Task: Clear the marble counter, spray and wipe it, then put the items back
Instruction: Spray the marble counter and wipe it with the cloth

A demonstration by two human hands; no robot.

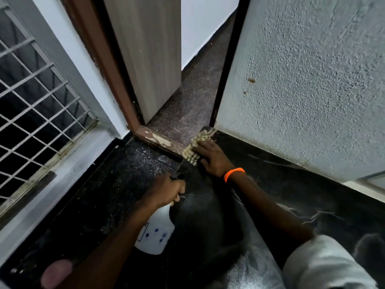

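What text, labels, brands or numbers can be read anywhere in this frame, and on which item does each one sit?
No text in this frame can be read.
White spray bottle in the left hand: a label outline and small blue marks, too blurred to read as words.
Orange wristband on the right arm: no print visible.
Scrub pad under the right hand: no lettering.

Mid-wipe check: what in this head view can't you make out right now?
- Spray bottle nozzle and trigger: covered by the left hand.
- Cloth: partly under the right hand.
- Marble counter: near end cut off by the frame edge; a pale sleeve hides more.
- Bottle label: blurred, unreadable.
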